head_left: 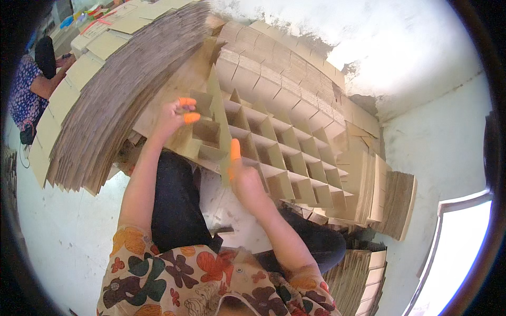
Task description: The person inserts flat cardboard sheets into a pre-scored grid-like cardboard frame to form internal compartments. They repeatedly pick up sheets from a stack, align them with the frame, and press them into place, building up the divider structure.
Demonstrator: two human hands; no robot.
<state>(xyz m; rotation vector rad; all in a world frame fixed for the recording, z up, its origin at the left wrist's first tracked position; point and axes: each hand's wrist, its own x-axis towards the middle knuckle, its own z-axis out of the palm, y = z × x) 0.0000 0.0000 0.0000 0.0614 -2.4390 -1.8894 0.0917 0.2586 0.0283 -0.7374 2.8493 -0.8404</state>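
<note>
A tan cardboard grid (273, 152) is formed of crossed strips with rows of open cells, set beside stacked cardboard (274, 68). Toward its left end, a long strip (220, 113) is held on edge, slightly tilted.

A co-worker (26, 95) sits far left; a pale wall (421, 142) has a bright opening (464, 253).

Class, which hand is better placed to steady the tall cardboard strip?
Probably the right hand: its orange finger cots are at the cardboard strip, while the left hand hangs open, apart from it.
</note>
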